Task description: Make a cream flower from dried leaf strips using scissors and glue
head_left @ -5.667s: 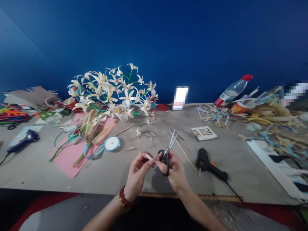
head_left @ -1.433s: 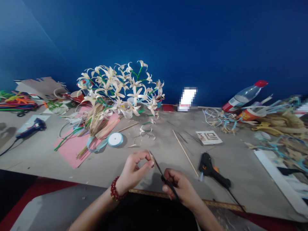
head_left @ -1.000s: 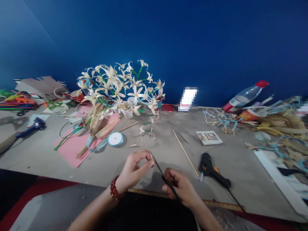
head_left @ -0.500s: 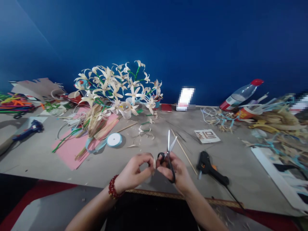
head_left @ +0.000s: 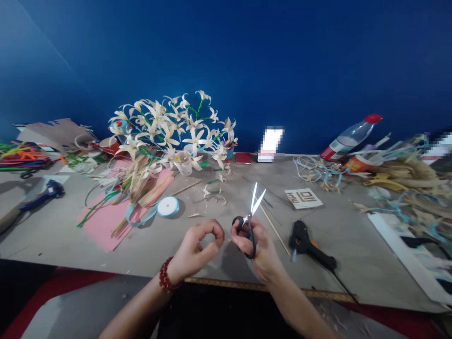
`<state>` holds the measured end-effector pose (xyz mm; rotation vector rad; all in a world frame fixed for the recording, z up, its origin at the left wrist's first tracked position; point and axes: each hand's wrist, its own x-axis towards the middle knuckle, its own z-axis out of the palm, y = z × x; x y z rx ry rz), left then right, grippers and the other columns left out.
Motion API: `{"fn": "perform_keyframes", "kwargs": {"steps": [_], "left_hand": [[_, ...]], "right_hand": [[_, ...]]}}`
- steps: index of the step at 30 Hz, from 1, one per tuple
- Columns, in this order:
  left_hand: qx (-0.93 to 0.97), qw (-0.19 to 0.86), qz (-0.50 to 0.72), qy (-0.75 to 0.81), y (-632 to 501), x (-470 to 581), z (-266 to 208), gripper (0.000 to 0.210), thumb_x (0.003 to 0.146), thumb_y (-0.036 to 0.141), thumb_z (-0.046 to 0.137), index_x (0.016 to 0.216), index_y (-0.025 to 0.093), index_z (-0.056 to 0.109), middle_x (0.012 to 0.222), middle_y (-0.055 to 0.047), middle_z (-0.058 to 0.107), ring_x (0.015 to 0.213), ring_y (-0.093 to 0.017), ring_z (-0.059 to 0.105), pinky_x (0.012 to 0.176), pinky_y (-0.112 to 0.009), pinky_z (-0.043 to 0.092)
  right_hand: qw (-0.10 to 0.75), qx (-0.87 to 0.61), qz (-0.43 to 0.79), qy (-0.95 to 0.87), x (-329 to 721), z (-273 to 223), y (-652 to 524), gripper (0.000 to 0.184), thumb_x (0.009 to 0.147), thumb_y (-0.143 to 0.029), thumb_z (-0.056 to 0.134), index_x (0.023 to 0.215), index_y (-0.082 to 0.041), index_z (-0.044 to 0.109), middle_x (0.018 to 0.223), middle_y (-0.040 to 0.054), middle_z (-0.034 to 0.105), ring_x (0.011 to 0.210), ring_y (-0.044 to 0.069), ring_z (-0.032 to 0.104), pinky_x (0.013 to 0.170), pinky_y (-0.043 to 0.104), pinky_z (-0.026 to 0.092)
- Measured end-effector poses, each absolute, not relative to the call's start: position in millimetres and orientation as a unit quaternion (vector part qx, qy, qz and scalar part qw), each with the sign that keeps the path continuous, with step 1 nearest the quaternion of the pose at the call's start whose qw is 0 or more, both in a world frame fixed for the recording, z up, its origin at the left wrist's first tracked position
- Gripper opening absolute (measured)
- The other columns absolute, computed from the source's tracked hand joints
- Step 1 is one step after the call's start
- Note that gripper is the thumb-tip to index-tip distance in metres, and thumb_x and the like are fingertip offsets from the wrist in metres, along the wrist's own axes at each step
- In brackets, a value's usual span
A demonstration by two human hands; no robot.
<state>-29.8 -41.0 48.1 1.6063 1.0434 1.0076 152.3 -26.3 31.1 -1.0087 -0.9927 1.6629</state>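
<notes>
The right hand (head_left: 259,249), just right of centre in the lower half of the frame, is clamped on a pair of black-handled metal scissors (head_left: 249,218), their bright blades spread and pointing up. The left hand (head_left: 192,250) sits a little left of centre, its thumb and forefinger curled nearly into a ring; whether the tips meet or pinch something, I can't tell from here (a dark-red beaded bracelet (head_left: 165,275) circles that wrist). Up and left of that hand lies a round, white-faced spool of pale-blue ribbon (head_left: 168,206), and higher, in the left half of the frame, I see a cluster of cream, curled-petal flowers (head_left: 194,136) on green stems. To the right of the scissors a thin, straight wooden stick (head_left: 275,230) slants across the grey tabletop (head_left: 363,270), with a black pistol-shaped glue gun (head_left: 310,247) just beside its lower end.
</notes>
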Motion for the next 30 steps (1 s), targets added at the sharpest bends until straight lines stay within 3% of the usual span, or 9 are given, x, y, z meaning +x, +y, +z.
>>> {"fn": "perform_keyframes", "kwargs": {"steps": [5,14,17,23,30], "left_hand": [[0.502,0.568,0.518,0.396,-48.6,-13.9,28.0,0.017,0.088,0.032,0.066,0.085,0.016,0.062,0.081,-0.003,0.059,0.076,-0.016,0.055,0.07,-0.027,0.043],[0.423,0.578,0.578,0.39,-49.0,2.1,25.2,0.016,0.089,0.026,0.066,0.076,0.016,0.067,0.08,-0.004,0.059,0.079,-0.017,0.056,0.077,-0.028,0.046],[0.394,0.593,0.578,0.398,-47.2,-0.2,30.1,0.017,0.087,0.026,0.067,0.073,0.016,0.064,0.082,-0.005,0.061,0.081,-0.017,0.057,0.079,-0.028,0.046],[0.323,0.637,0.593,0.373,-43.7,-7.6,35.3,0.016,0.086,0.026,0.068,0.075,0.016,0.062,0.097,-0.007,0.064,0.087,-0.017,0.059,0.083,-0.029,0.049],[0.347,0.627,0.593,0.368,-43.9,-5.1,37.3,0.014,0.088,0.023,0.066,0.076,0.016,0.064,0.095,-0.005,0.063,0.085,-0.016,0.058,0.081,-0.028,0.048]], "right_hand": [[0.494,-0.428,0.667,-0.359,148.0,32.1,-29.5,0.029,0.069,-0.03,0.078,0.083,-0.02,0.055,0.07,-0.0046,0.056,0.054,0.007,0.041,0.049,0.02,0.032],[0.497,-0.433,0.649,-0.379,147.7,34.2,-35.3,0.028,0.073,-0.033,0.076,0.088,-0.021,0.056,0.07,-0.004,0.057,0.052,0.008,0.041,0.049,0.022,0.033],[0.456,-0.448,0.653,-0.405,157.8,27.6,-35.4,0.034,0.073,-0.041,0.078,0.088,-0.021,0.056,0.073,-0.0027,0.058,0.053,0.009,0.042,0.048,0.022,0.033],[0.296,-0.406,0.718,-0.482,185.7,6.1,-51.6,0.056,0.067,-0.068,0.076,0.081,-0.022,0.049,0.072,-0.0023,0.053,0.06,0.012,0.047,0.056,0.025,0.039],[0.253,-0.407,0.724,-0.496,186.1,12.7,-61.0,0.058,0.063,-0.067,0.079,0.079,-0.022,0.046,0.07,-0.0041,0.049,0.059,0.011,0.04,0.054,0.023,0.03]]}}
